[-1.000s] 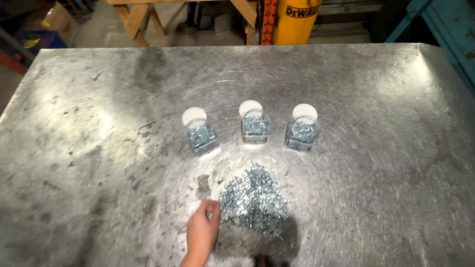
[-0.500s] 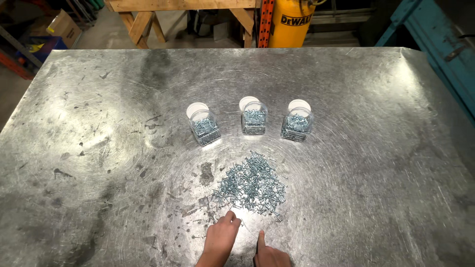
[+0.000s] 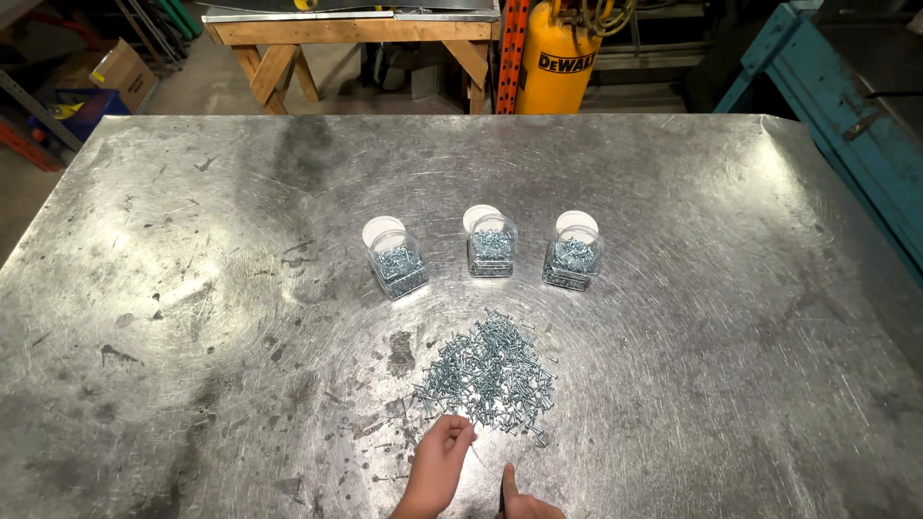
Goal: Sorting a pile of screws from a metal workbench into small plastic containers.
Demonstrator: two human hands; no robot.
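Reaching in from the bottom edge of the head view, the left hand [image 3: 437, 466] has its fingers [image 3: 460, 432] curled at the near edge of a loose heap of small silvery metal screws [image 3: 488, 375] on the scratched, shiny metal counter [image 3: 192, 317]. The fingertips look pinched together as if on a screw, but it is too small to tell if they hold one. The right hand [image 3: 524, 500] only peeks in low down, with one finger sticking up and not touching anything; I cannot tell if it is clenched or loose. Past the heap stand three small clear plastic jars [image 3: 492, 248] in a row, each partly filled with screws, each with a round white lid [image 3: 383, 231] lying just behind it. The step in hand looks like picking screws from the heap. The next move calls for a careful pinch on one tiny screw, then a lift over an open jar.
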